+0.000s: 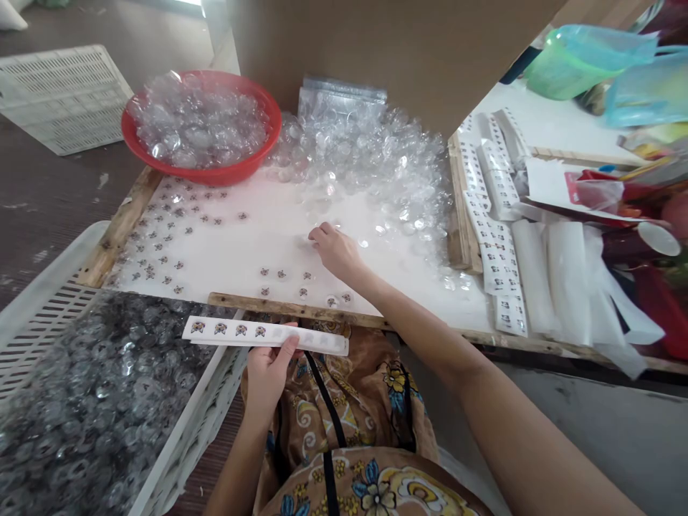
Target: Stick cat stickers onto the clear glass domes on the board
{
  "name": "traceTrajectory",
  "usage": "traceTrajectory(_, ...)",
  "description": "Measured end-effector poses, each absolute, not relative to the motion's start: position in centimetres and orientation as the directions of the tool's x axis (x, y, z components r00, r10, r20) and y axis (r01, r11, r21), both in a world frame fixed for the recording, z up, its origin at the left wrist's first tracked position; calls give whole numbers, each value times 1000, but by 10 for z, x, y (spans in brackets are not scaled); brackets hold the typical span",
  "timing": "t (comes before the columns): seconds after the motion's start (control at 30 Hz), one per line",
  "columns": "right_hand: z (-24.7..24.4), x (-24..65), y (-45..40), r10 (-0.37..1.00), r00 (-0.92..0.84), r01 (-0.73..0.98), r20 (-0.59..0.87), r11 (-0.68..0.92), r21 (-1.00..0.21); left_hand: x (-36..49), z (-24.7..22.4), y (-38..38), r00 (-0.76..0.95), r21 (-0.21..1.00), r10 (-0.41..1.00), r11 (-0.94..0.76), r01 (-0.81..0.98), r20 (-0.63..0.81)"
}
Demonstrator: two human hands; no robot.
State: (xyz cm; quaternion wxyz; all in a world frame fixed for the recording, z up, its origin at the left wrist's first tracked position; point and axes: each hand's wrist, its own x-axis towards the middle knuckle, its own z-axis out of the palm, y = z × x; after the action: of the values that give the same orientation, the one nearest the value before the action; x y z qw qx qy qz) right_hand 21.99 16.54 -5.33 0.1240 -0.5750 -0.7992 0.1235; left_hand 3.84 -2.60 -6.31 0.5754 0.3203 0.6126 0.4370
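My left hand (273,373) grips a folded white sticker strip (226,332) at the table's front edge, thumb on top. Small animal-face stickers show on its left half; the right half has only faint marks. Over the middle of the white tabletop (258,229) is my right hand (336,252), its fingers closed together. Whatever may be between those fingertips is too small to make out. Several clear pieces with animal-face stickers (281,274) lie in front of it and to the left. Beyond it spreads a heap of clear round plastic pieces (370,154).
A red basin (201,174) full of clear pieces stands at the back left. Below the table's left side sits a white crate (177,437) of finished-looking pieces. Sticker sheets (497,251) and white rolls (568,265) lie to the right. A cardboard panel (365,50) rises behind.
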Motion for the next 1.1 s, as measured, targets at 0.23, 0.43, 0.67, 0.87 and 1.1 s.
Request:
traceTrajectory(0.23, -45, 235, 154, 965, -247, 871, 91, 263, -416, 41, -63, -28, -119, 899, 894, 417, -133, -432)
traceTrajectory(0.43, -42, 219, 168, 930, -360, 848, 74, 359, -390, 43, -59, -28, -85, 908, 905, 412, -76, -418)
traceTrajectory(0.67, -53, 204, 177, 893, -450, 841, 0, 424, -336, 35, -65, -34, -127, 898, 889, 429, -98, -439)
traceTrajectory(0.87, -45, 245, 155, 945, -295, 784, -139, 156, -601, 36, -70, -31, -114, 891, 886, 438, -115, -450)
traceTrajectory(1.1, -23, 273, 154, 858, -166, 836, -485, -139, -530, 42, -61, -24, -88, 914, 910, 400, -67, -404)
